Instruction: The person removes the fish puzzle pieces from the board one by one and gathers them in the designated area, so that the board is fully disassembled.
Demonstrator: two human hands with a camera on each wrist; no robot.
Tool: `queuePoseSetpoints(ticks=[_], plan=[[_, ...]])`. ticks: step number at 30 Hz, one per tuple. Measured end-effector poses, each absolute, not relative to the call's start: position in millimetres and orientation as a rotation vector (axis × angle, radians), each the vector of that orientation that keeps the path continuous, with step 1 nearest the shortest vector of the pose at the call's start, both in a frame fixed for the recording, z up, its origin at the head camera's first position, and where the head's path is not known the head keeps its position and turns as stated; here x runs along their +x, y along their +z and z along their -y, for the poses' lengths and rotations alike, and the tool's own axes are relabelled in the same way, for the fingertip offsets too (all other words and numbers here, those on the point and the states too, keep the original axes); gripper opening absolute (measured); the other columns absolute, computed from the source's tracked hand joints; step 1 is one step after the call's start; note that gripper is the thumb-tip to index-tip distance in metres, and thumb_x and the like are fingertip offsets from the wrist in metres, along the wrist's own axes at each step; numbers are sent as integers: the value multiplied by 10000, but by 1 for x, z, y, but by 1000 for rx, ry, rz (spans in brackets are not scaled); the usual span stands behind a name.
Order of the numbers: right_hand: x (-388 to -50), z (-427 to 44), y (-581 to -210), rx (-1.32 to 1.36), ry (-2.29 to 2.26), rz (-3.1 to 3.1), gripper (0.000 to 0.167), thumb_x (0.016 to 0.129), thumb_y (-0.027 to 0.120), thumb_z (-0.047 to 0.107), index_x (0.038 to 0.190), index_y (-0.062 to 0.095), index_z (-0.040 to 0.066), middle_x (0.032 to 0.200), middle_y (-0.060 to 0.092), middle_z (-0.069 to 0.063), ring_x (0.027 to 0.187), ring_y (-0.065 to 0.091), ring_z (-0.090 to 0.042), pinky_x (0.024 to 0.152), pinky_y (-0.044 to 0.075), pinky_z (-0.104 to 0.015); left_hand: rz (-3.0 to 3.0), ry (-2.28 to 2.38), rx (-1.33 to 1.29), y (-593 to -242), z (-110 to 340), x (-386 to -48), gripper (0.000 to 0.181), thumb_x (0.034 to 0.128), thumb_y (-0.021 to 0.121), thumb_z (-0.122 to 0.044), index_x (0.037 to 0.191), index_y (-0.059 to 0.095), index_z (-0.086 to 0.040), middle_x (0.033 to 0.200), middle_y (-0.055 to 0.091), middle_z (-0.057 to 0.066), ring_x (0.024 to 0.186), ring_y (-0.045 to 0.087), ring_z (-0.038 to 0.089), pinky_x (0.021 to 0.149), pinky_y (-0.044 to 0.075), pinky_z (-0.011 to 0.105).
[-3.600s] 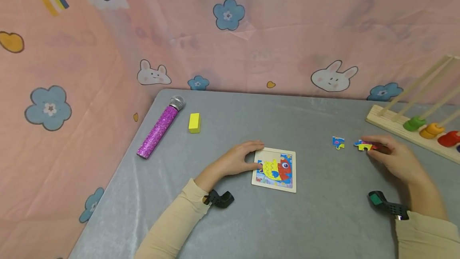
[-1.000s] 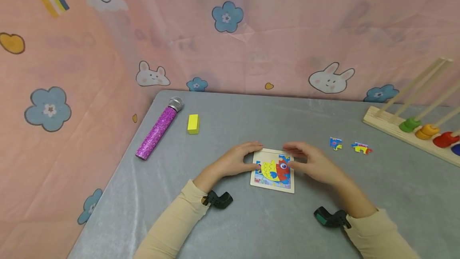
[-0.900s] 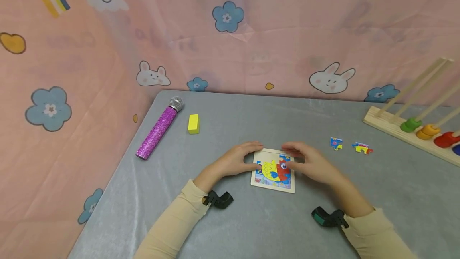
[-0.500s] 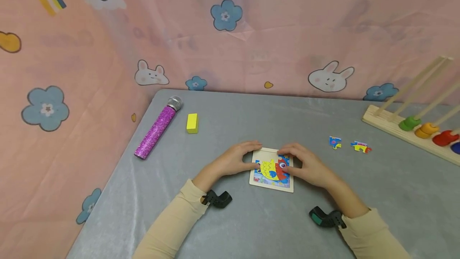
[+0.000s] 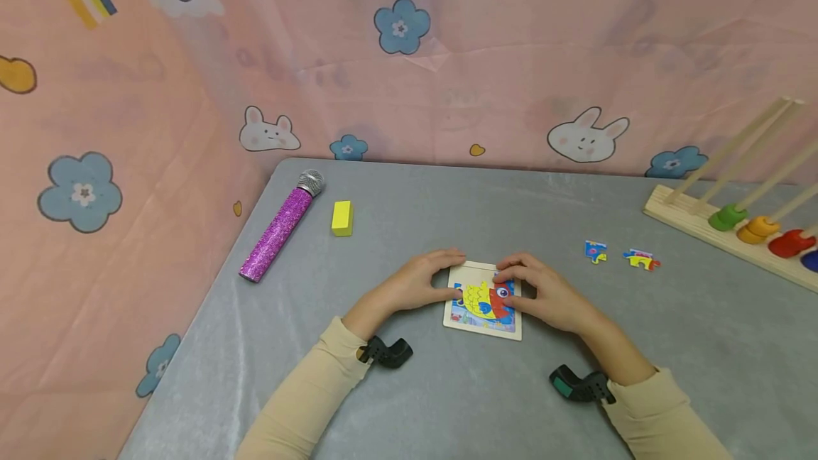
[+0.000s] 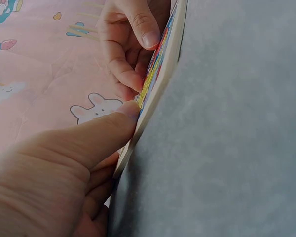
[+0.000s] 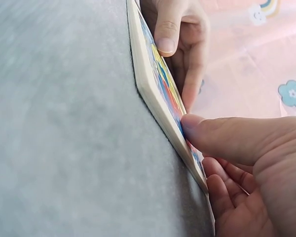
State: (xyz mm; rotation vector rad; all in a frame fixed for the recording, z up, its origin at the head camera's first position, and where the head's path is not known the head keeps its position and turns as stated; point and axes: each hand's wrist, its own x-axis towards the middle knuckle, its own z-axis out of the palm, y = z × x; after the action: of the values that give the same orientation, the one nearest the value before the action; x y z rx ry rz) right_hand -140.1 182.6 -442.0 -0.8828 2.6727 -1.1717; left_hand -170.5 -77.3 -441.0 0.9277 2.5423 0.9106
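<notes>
A small wooden puzzle board [image 5: 482,333] with a yellow and red fish picture lies on the grey table. The left hand [image 5: 409,284] holds the board's left side, thumb on the picture edge and fingers at the upper left corner. From the right, the right hand [image 5: 549,293] touches the picture with its thumb near the fish's eye, its fingers at the upper right part. In the left wrist view, the left thumb [image 6: 103,133] presses on the board's edge. The right thumb [image 7: 222,138] rests on the pieces in the right wrist view. Bare wood shows at the board's upper left.
Two loose puzzle pieces, a blue one [image 5: 596,252] and a yellow and red one [image 5: 642,260], lie to the right. A wooden bead stand [image 5: 703,222] is at the far right. A yellow block [image 5: 342,218] and a glittery purple microphone [image 5: 277,233] lie at the left.
The right hand has put down the yellow and red piece near the blue one and moved left to the board. Its fingers now reach over the picture. The left hand stays at the board.
</notes>
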Motion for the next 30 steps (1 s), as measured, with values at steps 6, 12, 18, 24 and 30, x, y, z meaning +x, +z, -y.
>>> queuePoseSetpoints(ticks=[6, 12, 18, 24, 30], plan=[[-139, -179, -440, -843, -1141, -2679, 248, 813, 734, 88, 1049, 659, 92, 1203, 519, -80, 1117, 483, -255, 937, 428, -387, -2547, 903, 921, -441, 78, -171, 602, 876, 686, -306, 1400, 473, -101, 1484, 415, 22, 1404, 325, 161, 1144, 303, 335], [-139, -179, -441, -831, -1143, -2682, 243, 811, 737, 88, 1036, 651, 114, 1201, 520, -79, 1118, 487, -264, 938, 432, -433, -2556, 897, 917, -442, 78, -171, 603, 876, 685, -312, 1402, 472, -109, 1485, 413, 17, 1403, 327, 159, 1142, 307, 338], [-139, -180, -442, -847, -1191, -2684, 310, 804, 738, 62, 1092, 628, 95, 1192, 545, -67, 1090, 497, -220, 946, 414, -239, -2555, 900, 922, -442, 78, -171, 602, 874, 687, -312, 1398, 477, -105, 1484, 414, 18, 1404, 325, 159, 1143, 306, 334], [-138, -183, -441, -815, -1223, -2692, 429, 818, 704, 10, 1229, 585, 43, 1209, 566, -93, 1031, 507, -197, 888, 438, -201, -2552, 907, 929, -442, 77, -170, 600, 875, 686, -310, 1398, 477, -101, 1489, 408, 23, 1405, 324, 165, 1143, 306, 340], [-139, -184, -442, -834, -1226, -2699, 400, 822, 700, 9, 1213, 627, 51, 1203, 573, -92, 1081, 521, -236, 912, 417, -145, -2544, 923, 923, -442, 77, -170, 600, 874, 689, -303, 1396, 477, -96, 1489, 406, 32, 1407, 320, 174, 1142, 309, 353]])
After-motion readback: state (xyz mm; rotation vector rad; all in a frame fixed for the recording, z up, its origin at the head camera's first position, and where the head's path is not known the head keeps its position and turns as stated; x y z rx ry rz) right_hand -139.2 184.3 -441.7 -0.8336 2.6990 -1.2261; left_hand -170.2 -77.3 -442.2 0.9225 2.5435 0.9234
